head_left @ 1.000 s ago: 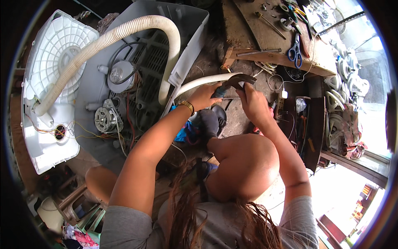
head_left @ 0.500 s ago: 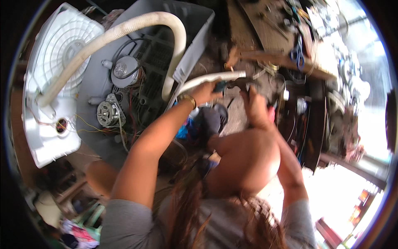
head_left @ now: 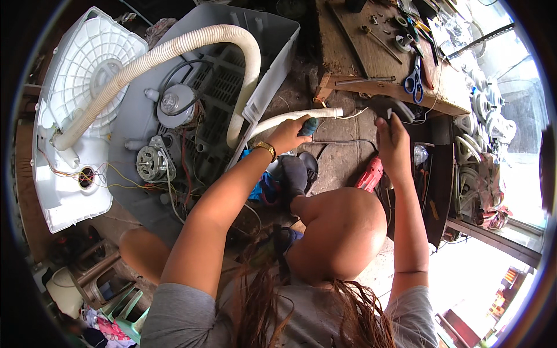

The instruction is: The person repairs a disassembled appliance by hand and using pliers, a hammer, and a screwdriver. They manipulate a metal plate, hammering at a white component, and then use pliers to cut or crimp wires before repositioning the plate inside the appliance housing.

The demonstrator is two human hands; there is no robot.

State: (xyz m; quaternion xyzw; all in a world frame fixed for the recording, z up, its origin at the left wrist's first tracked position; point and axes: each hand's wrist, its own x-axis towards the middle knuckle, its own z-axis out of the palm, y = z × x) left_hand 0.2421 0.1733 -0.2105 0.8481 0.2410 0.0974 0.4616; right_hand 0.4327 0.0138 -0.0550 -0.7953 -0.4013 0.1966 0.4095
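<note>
My left hand (head_left: pixel 285 137) is closed around a teal tool handle (head_left: pixel 308 127), just beside the free end of a white corrugated hose (head_left: pixel 299 111). The rest of that tool is hard to make out. Farther right, my right hand (head_left: pixel 395 145) is raised with thumb and fingers pinched on a dark rounded piece (head_left: pixel 394 105); a small white bit shows at the fingertips. To the left lies a grey washing machine body (head_left: pixel 272 64), open, with a motor (head_left: pixel 152 161) and a round gear housing (head_left: pixel 175 103) inside.
A white cover panel (head_left: pixel 69 200) leans at the far left, wires hanging from it. A wooden bench (head_left: pixel 362 58) at the far right holds blue-handled scissors (head_left: pixel 413 84), a metal rod and small tools. A red power tool (head_left: pixel 370 174) lies near my bent knee. White pulleys (head_left: pixel 493 122) pile up at right.
My right hand has moved right, away from my left hand, carrying the dark piece along. My left hand stays almost in place with the teal handle.
</note>
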